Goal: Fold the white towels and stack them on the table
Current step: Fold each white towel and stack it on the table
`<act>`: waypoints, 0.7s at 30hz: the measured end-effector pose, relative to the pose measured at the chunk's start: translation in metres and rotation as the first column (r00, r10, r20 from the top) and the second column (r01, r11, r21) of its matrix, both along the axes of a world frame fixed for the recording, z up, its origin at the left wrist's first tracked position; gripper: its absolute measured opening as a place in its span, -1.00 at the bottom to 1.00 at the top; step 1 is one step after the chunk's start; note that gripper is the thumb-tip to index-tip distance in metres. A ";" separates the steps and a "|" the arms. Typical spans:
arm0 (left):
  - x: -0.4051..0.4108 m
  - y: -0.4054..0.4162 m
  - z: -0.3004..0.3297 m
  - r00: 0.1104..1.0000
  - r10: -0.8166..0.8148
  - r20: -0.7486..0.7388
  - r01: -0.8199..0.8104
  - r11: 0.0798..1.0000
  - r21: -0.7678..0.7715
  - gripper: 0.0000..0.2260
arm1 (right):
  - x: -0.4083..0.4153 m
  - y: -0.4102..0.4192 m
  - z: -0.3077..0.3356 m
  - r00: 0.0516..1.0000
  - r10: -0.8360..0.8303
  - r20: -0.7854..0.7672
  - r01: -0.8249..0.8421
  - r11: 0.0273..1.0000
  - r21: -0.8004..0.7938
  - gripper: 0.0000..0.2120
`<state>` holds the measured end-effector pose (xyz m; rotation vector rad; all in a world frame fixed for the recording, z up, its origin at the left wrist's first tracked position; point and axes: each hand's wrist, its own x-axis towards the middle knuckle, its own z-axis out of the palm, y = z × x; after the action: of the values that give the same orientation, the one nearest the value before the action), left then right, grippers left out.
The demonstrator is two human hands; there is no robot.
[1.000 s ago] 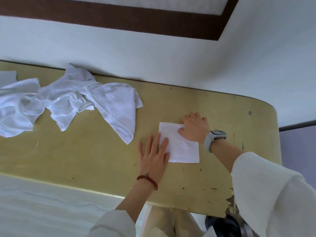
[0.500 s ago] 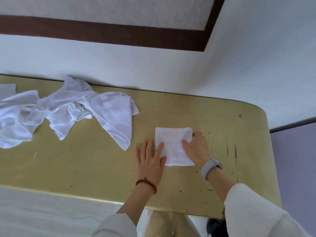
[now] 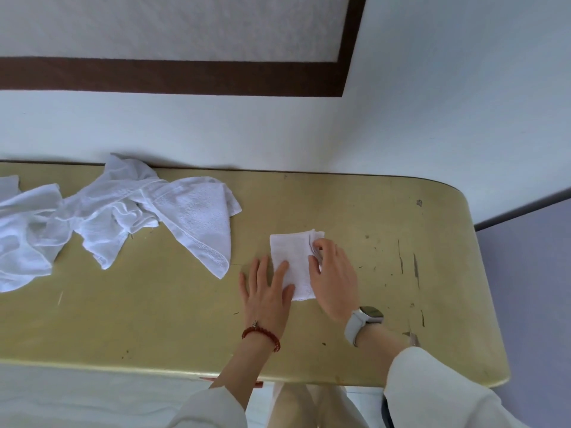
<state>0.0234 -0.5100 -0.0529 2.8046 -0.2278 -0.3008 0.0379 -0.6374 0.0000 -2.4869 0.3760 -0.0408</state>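
One towel nearly folded, the heap untouched.
My left hand (image 3: 267, 293) presses flat the small folded white terry towel (image 3: 292, 257); my right hand (image 3: 335, 281) pinches its edge; crumpled white towels (image 3: 123, 217) wait.

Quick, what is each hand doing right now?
Left hand: open, fingers flat, pressing on the folded towel.
Right hand: fingers curled, pinching the towel's right edge.

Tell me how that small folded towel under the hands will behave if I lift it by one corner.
The folded towel is soft terry, so it will probably sag and unfold; its layers already splay where the right hand grips them. It looks light. The left hand pressing it flat suggests it may slide on the smooth table.
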 end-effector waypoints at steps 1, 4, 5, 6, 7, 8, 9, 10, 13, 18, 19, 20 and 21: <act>0.000 0.001 -0.001 1.000 0.000 0.012 0.001 1.000 -0.022 -0.65 | -0.002 -0.001 -0.003 0.999 -0.011 0.051 0.010 1.000 0.007 -0.85; 0.003 0.005 0.004 0.994 0.102 0.050 -0.093 0.982 -0.164 -0.66 | 0.002 -0.004 0.000 0.983 -0.157 -0.101 0.177 0.952 0.248 -0.66; 0.005 0.005 0.007 0.985 0.168 0.042 -0.155 0.964 -0.218 -0.67 | 0.006 -0.007 -0.001 0.961 -0.198 -0.195 0.255 0.908 0.333 -0.65; 0.008 0.005 0.012 0.973 0.230 -0.004 -0.223 0.938 -0.264 -0.68 | 0.009 -0.009 -0.001 0.949 -0.210 -0.234 0.287 0.882 0.373 -0.69; 0.012 0.005 0.017 0.956 0.287 -0.056 -0.290 0.905 -0.310 -0.64 | 0.011 -0.011 0.000 0.962 -0.173 -0.213 0.240 0.907 0.347 -0.76; 0.017 0.007 0.017 0.934 0.334 -0.126 -0.356 0.862 -0.361 -0.58 | 0.010 -0.011 0.004 0.981 -0.110 -0.161 0.157 0.937 0.312 -0.79; 0.023 0.009 0.018 0.913 0.346 -0.215 -0.407 0.807 -0.428 -0.52 | 0.009 -0.011 0.009 0.995 -0.035 -0.093 0.061 0.954 0.292 -0.79; 0.030 0.014 0.019 0.896 0.324 -0.305 -0.439 0.757 -0.484 -0.47 | 0.008 -0.010 0.016 0.999 0.037 -0.019 -0.030 0.956 0.292 -0.79; 0.046 0.026 0.032 0.882 0.077 -0.464 -0.421 0.572 -0.704 -0.49 | 0.008 -0.014 0.038 0.965 0.188 0.185 -0.238 0.924 0.299 -0.80; 0.046 0.028 0.061 0.844 -0.058 -0.534 -0.467 0.411 -0.783 -0.90 | 0.010 -0.027 0.071 0.988 0.072 0.137 -0.126 0.888 0.442 -0.58; 0.044 0.027 0.066 0.840 -0.027 -0.542 -0.490 0.389 -0.780 -0.92 | 0.009 -0.028 0.074 0.994 0.031 0.101 -0.075 0.879 0.470 -0.57; 0.041 0.027 0.072 0.840 0.016 -0.543 -0.508 0.376 -0.775 -0.93 | 0.008 -0.029 0.076 0.999 -0.014 0.049 -0.012 0.874 0.486 -0.57; 0.037 0.027 0.081 0.849 0.076 -0.523 -0.508 0.392 -0.767 -0.93 | 0.006 -0.030 0.075 0.998 -0.057 -0.024 0.062 0.866 0.496 -0.59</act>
<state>0.0608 -0.4832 0.0276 1.5836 0.2032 -0.4913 0.0441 -0.6679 0.0755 -1.9634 0.4081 0.0380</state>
